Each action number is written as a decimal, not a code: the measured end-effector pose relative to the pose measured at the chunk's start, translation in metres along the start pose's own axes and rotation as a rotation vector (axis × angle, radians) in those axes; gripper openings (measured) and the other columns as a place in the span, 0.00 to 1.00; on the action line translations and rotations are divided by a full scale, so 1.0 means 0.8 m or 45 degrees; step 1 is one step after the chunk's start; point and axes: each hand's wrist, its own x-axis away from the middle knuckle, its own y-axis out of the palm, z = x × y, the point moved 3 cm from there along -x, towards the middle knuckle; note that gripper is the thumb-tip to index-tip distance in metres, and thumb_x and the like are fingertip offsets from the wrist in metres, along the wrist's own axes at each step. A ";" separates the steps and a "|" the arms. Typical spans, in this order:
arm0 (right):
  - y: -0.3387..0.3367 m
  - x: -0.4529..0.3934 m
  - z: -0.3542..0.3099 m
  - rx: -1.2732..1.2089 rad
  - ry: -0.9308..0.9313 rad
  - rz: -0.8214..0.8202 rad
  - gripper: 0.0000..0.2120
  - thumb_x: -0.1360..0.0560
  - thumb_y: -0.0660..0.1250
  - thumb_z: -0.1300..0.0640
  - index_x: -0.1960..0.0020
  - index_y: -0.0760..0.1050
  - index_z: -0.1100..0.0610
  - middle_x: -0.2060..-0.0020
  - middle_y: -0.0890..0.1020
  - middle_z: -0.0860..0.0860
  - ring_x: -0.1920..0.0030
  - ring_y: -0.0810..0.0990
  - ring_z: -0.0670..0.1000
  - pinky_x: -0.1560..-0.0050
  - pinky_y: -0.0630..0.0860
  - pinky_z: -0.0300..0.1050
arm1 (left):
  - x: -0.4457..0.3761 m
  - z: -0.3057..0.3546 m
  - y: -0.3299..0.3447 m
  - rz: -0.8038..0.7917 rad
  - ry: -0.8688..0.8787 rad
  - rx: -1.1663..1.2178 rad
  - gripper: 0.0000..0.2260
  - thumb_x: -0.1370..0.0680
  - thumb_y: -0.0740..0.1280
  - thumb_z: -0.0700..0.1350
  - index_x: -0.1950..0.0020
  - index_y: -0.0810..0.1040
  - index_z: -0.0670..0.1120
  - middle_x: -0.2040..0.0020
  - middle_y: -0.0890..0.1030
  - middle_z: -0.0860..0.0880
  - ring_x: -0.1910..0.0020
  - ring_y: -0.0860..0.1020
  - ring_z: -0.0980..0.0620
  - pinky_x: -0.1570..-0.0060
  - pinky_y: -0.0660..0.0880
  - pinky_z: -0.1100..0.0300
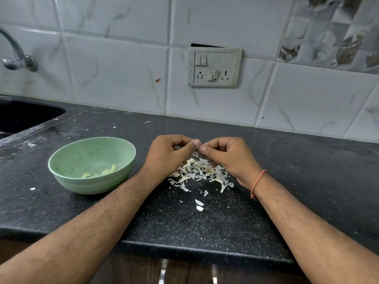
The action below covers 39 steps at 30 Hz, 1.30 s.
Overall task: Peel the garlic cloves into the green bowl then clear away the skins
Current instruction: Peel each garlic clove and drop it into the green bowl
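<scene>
Inside, green bowl (92, 160) holds peeled cloves (105, 172); both hands' fingers (198, 143) pinch something hidden.

Bowl (92, 163) sitting left on the counter (205, 222), peeled cloves (106, 172) lying in it. Skins pile (200, 172) lying right of the bowl, mid-counter. Both hands (170, 154) (227, 156) hovering over the pile's far side. Sink (24, 116) far left; switch panel (214, 67) sitting on the far wall.

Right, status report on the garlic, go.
Left hand and right hand pinching something small together, item hidden. Few peeled cloves in green bowl. Skins piled on counter, uncleared.
</scene>
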 end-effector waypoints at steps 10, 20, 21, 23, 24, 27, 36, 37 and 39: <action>-0.003 0.002 0.002 -0.256 0.059 -0.094 0.04 0.23 0.76 0.62 0.50 0.87 0.62 0.60 0.87 0.59 0.60 0.82 0.53 0.56 0.80 0.47 | 0.001 -0.006 0.010 -0.151 -0.341 0.505 0.11 0.20 0.75 0.48 0.48 0.88 0.40 0.54 0.87 0.45 0.71 0.71 0.58 0.77 0.66 0.67; -0.001 -0.003 0.001 -0.085 0.000 -0.035 0.04 0.19 0.73 0.60 0.52 0.84 0.57 0.65 0.79 0.55 0.65 0.76 0.51 0.66 0.77 0.43 | -0.001 -0.003 0.007 -0.107 -0.197 0.316 0.08 0.18 0.73 0.48 0.45 0.89 0.46 0.50 0.89 0.46 0.70 0.75 0.56 0.77 0.70 0.64; -0.001 -0.002 0.000 -0.079 -0.012 -0.037 0.03 0.19 0.73 0.60 0.52 0.84 0.57 0.65 0.80 0.55 0.65 0.76 0.50 0.65 0.77 0.43 | -0.001 -0.003 0.006 -0.094 -0.196 0.320 0.08 0.18 0.73 0.48 0.45 0.88 0.45 0.50 0.89 0.45 0.70 0.75 0.56 0.77 0.70 0.64; -0.001 -0.002 -0.001 -0.057 -0.032 -0.038 0.01 0.20 0.75 0.59 0.51 0.85 0.57 0.63 0.82 0.56 0.63 0.79 0.51 0.64 0.79 0.45 | -0.003 -0.006 0.005 -0.072 -0.187 0.337 0.07 0.19 0.74 0.47 0.45 0.88 0.45 0.50 0.88 0.45 0.69 0.75 0.55 0.76 0.71 0.63; -0.001 -0.002 -0.001 -0.047 -0.042 -0.041 0.01 0.21 0.76 0.59 0.49 0.85 0.56 0.60 0.84 0.58 0.61 0.80 0.52 0.63 0.80 0.47 | -0.004 -0.007 0.004 -0.064 -0.187 0.353 0.07 0.19 0.74 0.47 0.45 0.88 0.45 0.49 0.88 0.44 0.68 0.75 0.55 0.75 0.71 0.63; -0.001 -0.002 -0.001 0.027 -0.136 -0.049 0.15 0.24 0.79 0.60 0.40 0.85 0.50 0.51 0.86 0.54 0.56 0.82 0.53 0.53 0.84 0.53 | -0.004 -0.007 0.004 -0.051 -0.233 0.451 0.08 0.18 0.73 0.47 0.44 0.88 0.44 0.50 0.88 0.46 0.68 0.75 0.56 0.74 0.70 0.64; 0.002 0.005 -0.013 0.220 -0.350 0.110 0.08 0.25 0.80 0.54 0.46 0.88 0.47 0.54 0.87 0.45 0.58 0.84 0.54 0.56 0.83 0.62 | -0.003 -0.013 0.010 -0.161 -0.332 0.531 0.06 0.18 0.73 0.47 0.48 0.90 0.46 0.58 0.86 0.46 0.69 0.74 0.57 0.73 0.71 0.65; 0.002 0.006 -0.014 0.235 -0.380 0.121 0.07 0.24 0.80 0.53 0.47 0.88 0.47 0.54 0.87 0.44 0.58 0.84 0.52 0.55 0.83 0.60 | -0.002 -0.011 0.010 -0.161 -0.314 0.521 0.06 0.19 0.73 0.46 0.47 0.90 0.46 0.57 0.87 0.46 0.68 0.74 0.57 0.73 0.71 0.65; 0.002 0.008 -0.016 0.262 -0.425 0.150 0.05 0.24 0.79 0.52 0.48 0.88 0.49 0.53 0.87 0.44 0.56 0.85 0.51 0.54 0.84 0.57 | -0.002 -0.011 0.009 -0.142 -0.278 0.497 0.06 0.19 0.74 0.46 0.47 0.89 0.46 0.52 0.89 0.45 0.67 0.75 0.57 0.73 0.72 0.64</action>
